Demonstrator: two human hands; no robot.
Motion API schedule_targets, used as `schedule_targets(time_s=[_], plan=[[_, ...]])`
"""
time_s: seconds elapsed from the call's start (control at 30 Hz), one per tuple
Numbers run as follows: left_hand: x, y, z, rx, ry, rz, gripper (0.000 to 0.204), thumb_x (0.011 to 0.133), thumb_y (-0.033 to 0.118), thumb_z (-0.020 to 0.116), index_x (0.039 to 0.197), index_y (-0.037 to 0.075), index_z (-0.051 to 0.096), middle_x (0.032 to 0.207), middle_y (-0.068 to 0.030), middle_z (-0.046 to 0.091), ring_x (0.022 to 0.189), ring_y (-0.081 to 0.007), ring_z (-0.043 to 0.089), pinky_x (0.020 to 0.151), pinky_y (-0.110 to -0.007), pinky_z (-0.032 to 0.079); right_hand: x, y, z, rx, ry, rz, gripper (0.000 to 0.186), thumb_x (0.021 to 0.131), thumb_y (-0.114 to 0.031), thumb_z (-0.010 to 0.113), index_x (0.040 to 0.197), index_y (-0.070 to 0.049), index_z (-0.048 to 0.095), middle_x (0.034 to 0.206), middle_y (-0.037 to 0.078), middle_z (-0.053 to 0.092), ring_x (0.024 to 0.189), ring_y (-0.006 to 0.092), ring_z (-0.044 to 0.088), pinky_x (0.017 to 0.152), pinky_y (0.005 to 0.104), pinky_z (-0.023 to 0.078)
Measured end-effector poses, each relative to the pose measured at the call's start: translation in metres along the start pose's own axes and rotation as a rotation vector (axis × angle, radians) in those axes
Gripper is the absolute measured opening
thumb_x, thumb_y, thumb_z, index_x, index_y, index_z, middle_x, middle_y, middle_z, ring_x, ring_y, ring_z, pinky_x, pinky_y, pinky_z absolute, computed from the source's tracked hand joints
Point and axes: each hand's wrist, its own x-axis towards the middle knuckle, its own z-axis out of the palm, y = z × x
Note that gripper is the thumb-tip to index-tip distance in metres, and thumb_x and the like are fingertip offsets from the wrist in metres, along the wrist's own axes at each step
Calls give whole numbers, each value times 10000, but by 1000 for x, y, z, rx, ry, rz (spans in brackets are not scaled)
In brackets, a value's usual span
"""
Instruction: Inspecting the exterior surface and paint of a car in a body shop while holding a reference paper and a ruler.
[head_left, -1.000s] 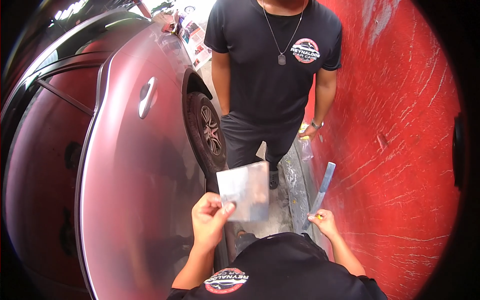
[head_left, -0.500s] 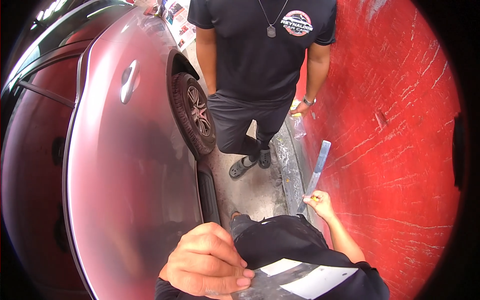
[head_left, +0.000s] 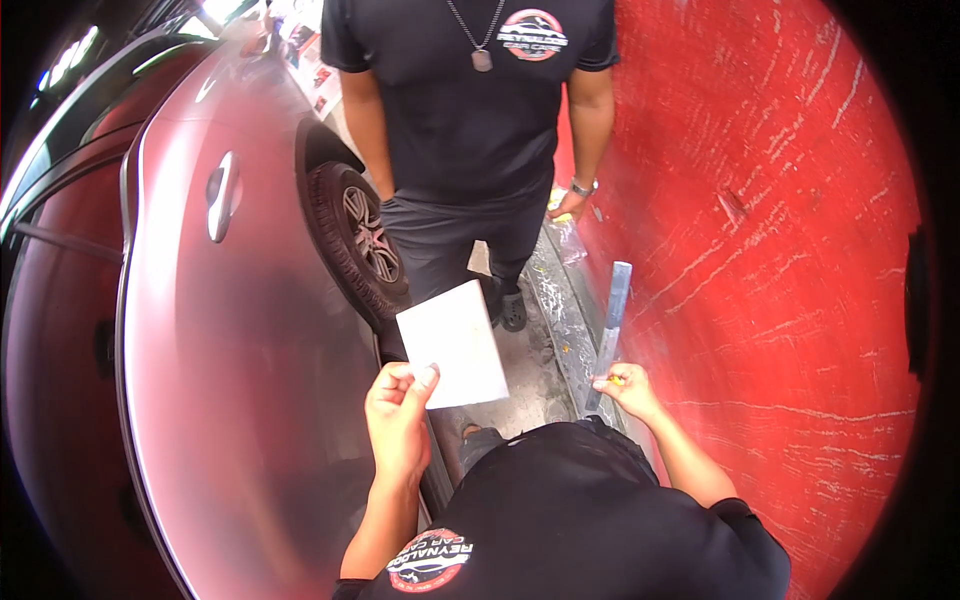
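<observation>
My left hand (head_left: 400,405) pinches the lower edge of a white square sheet (head_left: 455,345) between thumb and fingers. The sheet is held up and slightly tilted, near the side of the silvery-pink car (head_left: 270,330). Off to the right, my right hand (head_left: 628,388) is closed around the lower part of a long, narrow, flat grey strip (head_left: 612,310), which points up and away from me. A small yellow thing (head_left: 616,380) shows at the fingers of that hand; its kind I cannot make out.
A person in dark clothes (head_left: 450,130) stands ahead between car and wall, a hand (head_left: 572,203) holding something yellow and clear. The car's rear wheel (head_left: 365,235) and door handle (head_left: 222,197) face the gap. A scratched red wall (head_left: 770,300) rises at right above a grey ledge (head_left: 560,310).
My left hand has moved up and forward, and the sheet now shows a plain white face instead of a dark one with white patches. My right hand stays low with the strip.
</observation>
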Motion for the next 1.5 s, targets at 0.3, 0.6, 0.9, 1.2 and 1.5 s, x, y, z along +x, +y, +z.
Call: schedule_targets(time_s=[0.3,0.6,0.9,1.2,1.5], plan=[[6,-62,-26,114,-15,-265,161,811,31,657,833,101,514,756,20,590,650,-37,504,617,-181,387,-5,0,1,66,-50,-40,339,790,-67,681,586,-35,412,615,25,473,921,191,655,591,268,426],[3,-42,-4,141,-92,-204,162,796,-22,650,835,65,518,763,7,581,704,-54,533,686,-196,414,-5,-1,2,84,-39,-36,267,763,-115,711,624,5,518,605,57,516,758,118,615,576,290,403],[-27,10,22,299,-263,77,121,776,-30,658,810,8,548,752,-31,593,693,-82,533,656,-214,415,-5,-7,4,52,-87,-14,240,763,-142,706,641,10,566,651,58,561,674,125,578,632,287,433],[-32,98,62,365,-1041,690,121,701,64,721,792,14,660,668,-85,659,585,-157,575,584,-270,415,-6,-6,1,113,-93,31,186,761,-68,694,657,29,574,718,78,608,881,168,655,676,276,469],[-37,95,63,273,-1022,743,65,745,66,692,785,24,662,730,-92,686,595,-130,593,587,-247,421,-4,4,4,126,-107,6,165,783,-46,675,676,25,571,722,58,574,907,200,655,687,269,470]])
